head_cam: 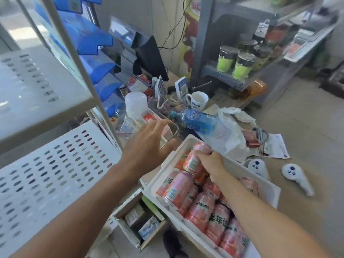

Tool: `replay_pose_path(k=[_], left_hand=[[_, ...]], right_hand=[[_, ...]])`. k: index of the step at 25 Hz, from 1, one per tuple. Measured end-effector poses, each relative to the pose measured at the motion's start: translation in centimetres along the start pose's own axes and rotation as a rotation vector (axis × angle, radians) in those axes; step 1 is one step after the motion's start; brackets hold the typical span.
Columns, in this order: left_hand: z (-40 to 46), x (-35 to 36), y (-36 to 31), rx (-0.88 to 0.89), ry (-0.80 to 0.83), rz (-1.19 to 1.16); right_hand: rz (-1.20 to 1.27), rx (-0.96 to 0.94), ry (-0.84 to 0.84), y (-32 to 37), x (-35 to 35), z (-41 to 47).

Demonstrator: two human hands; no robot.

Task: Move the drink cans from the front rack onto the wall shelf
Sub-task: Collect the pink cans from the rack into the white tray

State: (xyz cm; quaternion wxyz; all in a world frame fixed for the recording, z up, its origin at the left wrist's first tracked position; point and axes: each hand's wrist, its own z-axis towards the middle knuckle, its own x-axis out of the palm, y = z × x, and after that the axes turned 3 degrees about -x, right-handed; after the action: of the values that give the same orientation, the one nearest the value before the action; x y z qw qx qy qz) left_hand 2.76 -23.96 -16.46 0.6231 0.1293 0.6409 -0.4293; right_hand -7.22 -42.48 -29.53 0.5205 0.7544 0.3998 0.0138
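Note:
Several pink Mirinda drink cans lie packed in a white rack at the lower right. My right hand grips one pink can at the far end of the rack, lifted slightly above the others. My left hand hovers with fingers spread and holds nothing, just left of the rack, above the corner of a clear plastic tray. The white perforated wall shelf stands at the left with an upper tier above it.
A cluttered counter lies beyond the rack: a blue water bottle on its side, a white mug, a plastic bag, two white controllers. A metal upright of the shelf frame runs close to my left hand. An open carton sits below.

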Motion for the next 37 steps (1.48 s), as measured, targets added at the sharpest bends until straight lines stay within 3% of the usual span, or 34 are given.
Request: replay_pose_path(k=[5,12,17,24,31,37], left_hand=[[0.2,-0.3,1.0,-0.030,-0.002,0.035],[-0.4,-1.0,1.9,-0.081,-0.009,0.088],[-2.1,-2.9,2.4,-0.092,-0.048,0.084],[-6.4,-7.6,4.0,-0.146,-0.178,0.085],[-12.4,-14.9,6.7,-0.271,-0.469,0.099],[-17.3,-20.5,10.1,-0.435,-0.650,0.214]], right_hand=[[-0.181,0.085,0.059,-1.3,1.0,1.5],[-0.430,-0.087,0.151,-0.3,0.4,1.3],[-0.656,-0.153,0.074,1.6,-1.5,-1.4],[-0.806,-0.782,0.116,9.9,-0.9,-11.3],[-0.567,-1.419,0.181,18.1,3.9,-22.3],[-0.518,-1.687,0.280,23.9,11.1,-27.9]])
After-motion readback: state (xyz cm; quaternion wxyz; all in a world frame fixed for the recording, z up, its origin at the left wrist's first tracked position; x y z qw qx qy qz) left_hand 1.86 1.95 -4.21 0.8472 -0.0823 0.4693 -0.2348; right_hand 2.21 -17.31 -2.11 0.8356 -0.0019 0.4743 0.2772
